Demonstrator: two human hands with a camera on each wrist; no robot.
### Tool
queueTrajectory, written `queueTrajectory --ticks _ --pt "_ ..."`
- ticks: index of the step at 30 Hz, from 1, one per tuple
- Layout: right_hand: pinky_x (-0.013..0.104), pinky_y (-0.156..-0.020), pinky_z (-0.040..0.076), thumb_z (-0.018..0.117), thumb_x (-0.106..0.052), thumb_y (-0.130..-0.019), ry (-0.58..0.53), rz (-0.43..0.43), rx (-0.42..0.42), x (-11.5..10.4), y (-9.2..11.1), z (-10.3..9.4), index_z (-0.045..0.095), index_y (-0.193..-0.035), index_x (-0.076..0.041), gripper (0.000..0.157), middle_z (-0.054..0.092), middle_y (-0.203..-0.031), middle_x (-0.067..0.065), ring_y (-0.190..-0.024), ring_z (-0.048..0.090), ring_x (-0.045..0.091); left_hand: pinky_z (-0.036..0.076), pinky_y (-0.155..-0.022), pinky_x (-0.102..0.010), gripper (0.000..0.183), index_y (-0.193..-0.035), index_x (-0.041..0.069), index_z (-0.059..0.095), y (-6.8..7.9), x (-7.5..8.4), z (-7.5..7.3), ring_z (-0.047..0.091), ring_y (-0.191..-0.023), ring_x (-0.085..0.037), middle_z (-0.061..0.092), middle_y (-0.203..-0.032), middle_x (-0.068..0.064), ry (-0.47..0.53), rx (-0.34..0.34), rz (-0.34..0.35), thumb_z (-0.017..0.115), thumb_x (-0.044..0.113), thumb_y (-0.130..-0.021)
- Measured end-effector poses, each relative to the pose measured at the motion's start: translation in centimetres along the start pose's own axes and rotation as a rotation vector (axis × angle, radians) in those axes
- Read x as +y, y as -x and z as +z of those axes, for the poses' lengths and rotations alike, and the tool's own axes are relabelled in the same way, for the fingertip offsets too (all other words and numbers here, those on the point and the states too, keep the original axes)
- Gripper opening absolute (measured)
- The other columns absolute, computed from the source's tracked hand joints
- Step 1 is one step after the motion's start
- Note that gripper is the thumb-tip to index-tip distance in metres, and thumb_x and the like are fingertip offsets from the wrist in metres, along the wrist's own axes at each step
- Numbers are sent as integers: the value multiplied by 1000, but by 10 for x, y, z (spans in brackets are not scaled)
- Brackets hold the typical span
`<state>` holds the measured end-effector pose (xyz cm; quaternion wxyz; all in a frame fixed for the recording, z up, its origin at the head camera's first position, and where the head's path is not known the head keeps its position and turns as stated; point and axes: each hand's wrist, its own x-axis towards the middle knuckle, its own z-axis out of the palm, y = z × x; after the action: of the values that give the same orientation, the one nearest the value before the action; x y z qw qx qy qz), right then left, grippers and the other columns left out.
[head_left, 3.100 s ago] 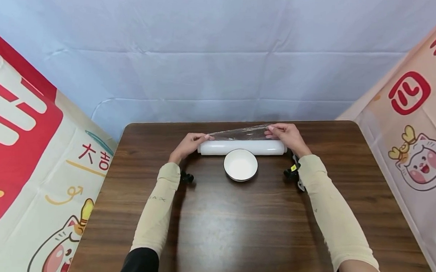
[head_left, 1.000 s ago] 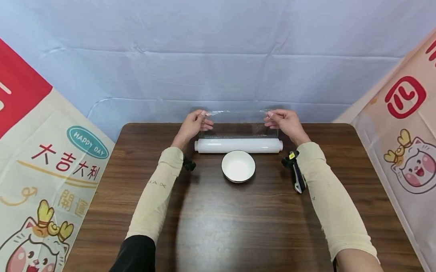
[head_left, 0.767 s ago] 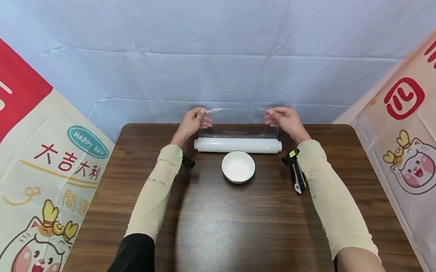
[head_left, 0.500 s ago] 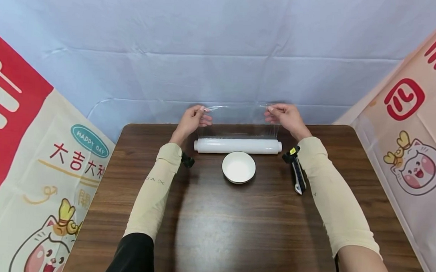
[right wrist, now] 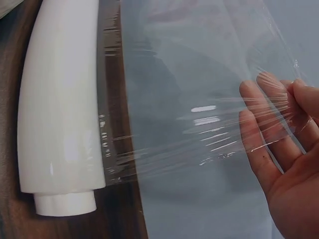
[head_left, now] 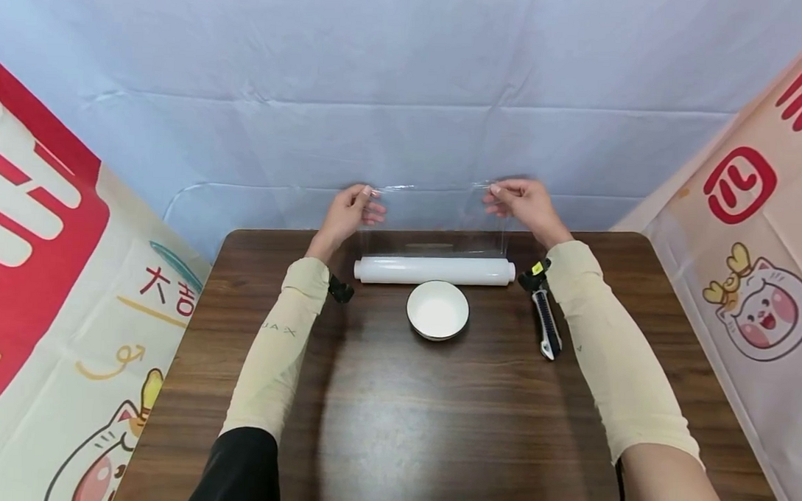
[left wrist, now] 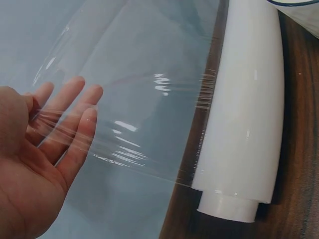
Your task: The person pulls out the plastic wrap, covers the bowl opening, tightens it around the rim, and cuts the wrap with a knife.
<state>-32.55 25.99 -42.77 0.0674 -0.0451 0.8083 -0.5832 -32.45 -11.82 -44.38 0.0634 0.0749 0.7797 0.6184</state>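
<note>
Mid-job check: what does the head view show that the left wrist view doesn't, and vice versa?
Only head: the right hand pinching the film, the cutter and the printed banners.

Only left wrist: the palm of the left hand, and fine film creases close beside the roll.

Both: the left hand pinching the film, the roll, the table, and the bowl, cut off at the left wrist.

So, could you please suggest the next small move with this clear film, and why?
I would probably bring the clear film over the white roll toward the bowl: the left grip and right grip pinch its raised edge beyond the roll, while the bowl sits uncovered on the near side.
</note>
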Motion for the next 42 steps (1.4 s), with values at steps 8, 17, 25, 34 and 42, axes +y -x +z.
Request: queueTrajectory --ticks 8,17,25,34,42 --pt "24 -78 63 64 -34 -105 -5 -25 12 -14 -5 -3 70 -135 -5 42 82 -109 -1 -89 79 11 59 -98 -58 44 -125 1 66 -4 13 0 79 -81 -14 79 -102 -15 3 45 34 43 37 -113" --pt "24 -79 63 65 -31 -104 -81 -66 49 -45 -9 -7 71 -132 -3 40 82 -101 -4 -85 79 9 60 -98 -52 45 -127 1 66 -9 39 -9 80 -89 -19 78 -109 -20 0 65 76 42 37 -113" --pt "26 -81 63 68 -30 -103 -140 -120 63 -58 -8 -20 70 -132 0 41 82 -96 -7 -86 79 9 62 -97 -42 43 -127 6 67 -7 62 -11 78 -102 -28 76 -114 -22 -23 55 148 43 39 -113" --pt "25 -81 62 69 -33 -101 -148 -130 83 -62 -6 -25 72 -129 -2 43 82 -100 -3 -88 79 11 61 -99 -46 41 -125 8 67 -14 77 -11 78 -101 -28 77 -113 -19 -24 55 131 42 39 -113" --pt "26 -82 63 66 -27 -104 -173 -114 93 -78 -3 -19 71 -129 1 38 82 -102 1 -90 79 15 60 -100 -47 40 -123 8 67 -32 85 -15 78 -102 -31 76 -114 -19 -56 86 91 42 38 -113"
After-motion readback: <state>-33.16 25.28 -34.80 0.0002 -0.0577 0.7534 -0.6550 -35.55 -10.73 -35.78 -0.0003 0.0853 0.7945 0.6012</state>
